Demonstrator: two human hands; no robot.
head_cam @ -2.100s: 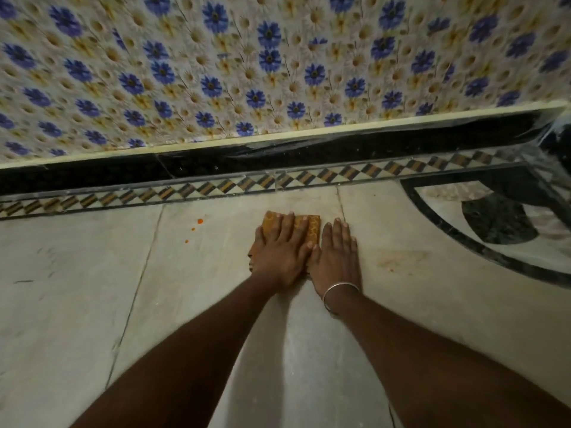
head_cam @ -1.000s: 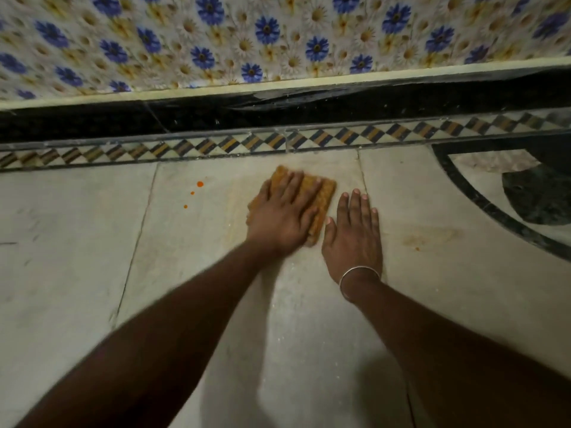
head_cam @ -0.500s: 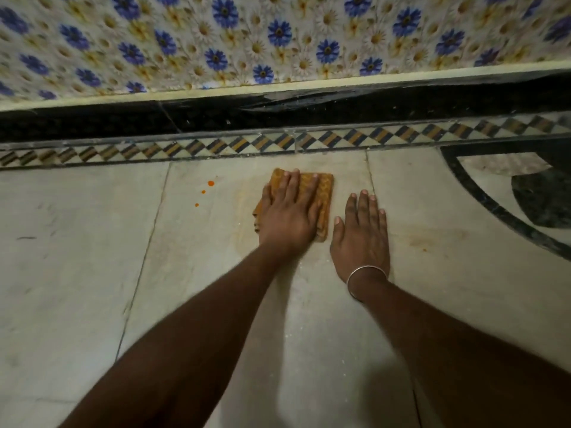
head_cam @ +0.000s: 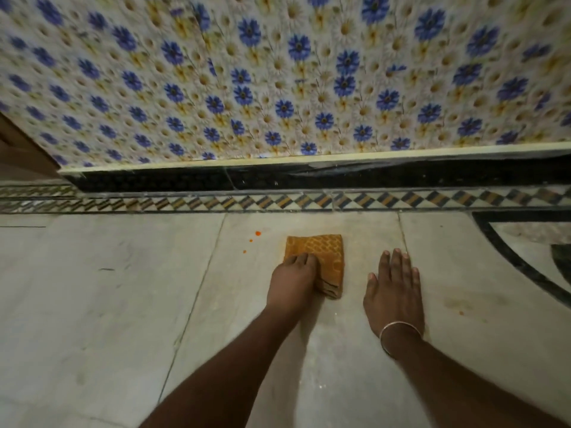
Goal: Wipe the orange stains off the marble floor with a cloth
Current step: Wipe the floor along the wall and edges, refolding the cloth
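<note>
**Risk of smearing those drops instead of lifting them**

So the folded cloth [head_cam: 323, 250] lies flat on the marble floor [head_cam: 108, 304], on the middle slab, with the left hand [head_cam: 292, 281] on its near-left part. The fingers look curled down onto the fabric and gripping it, not lying flat. The right hand [head_cam: 394, 288] is spread open, palm down on the floor just right of the cloth, apart from it, bangle [head_cam: 398, 330] on the wrist.

What could go wrong, imo: the orange drops [head_cam: 258, 233] sit just left of the cloth's far corner, untouched. A sideways swipe with a bunched grip could drag them into a streak rather than pick them up. There's also an orange speck [head_cam: 461, 312] off to the right, beyond the right hand, which is easy to miss. The bracing palm could slip too if the marble is damp, though I can't tell that.

The cloth's long axis runs near-to-far, its far short edge pointing at the patterned border [head_cam: 309, 200] along the wall.
</note>
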